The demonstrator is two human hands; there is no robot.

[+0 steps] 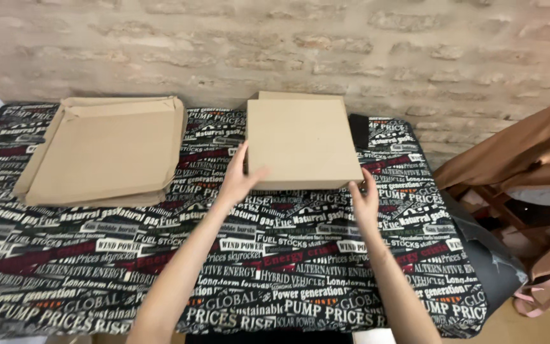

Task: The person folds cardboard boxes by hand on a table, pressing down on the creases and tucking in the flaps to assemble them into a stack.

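A closed flat brown cardboard box (300,137) lies on the table toward the back, right of centre. My left hand (240,175) grips its near left corner, thumb on the lid. My right hand (365,199) holds the near right corner from below and beside. Farther left, an open, unfolded cardboard box (103,150) with raised flaps rests flat on the table.
The table wears a black cloth (275,267) printed with white and red lettering. A brick wall (351,44) rises right behind it. To the right stand a wooden chair (498,204) draped in brown fabric (529,150) and a pink bag (542,296) near the floor.
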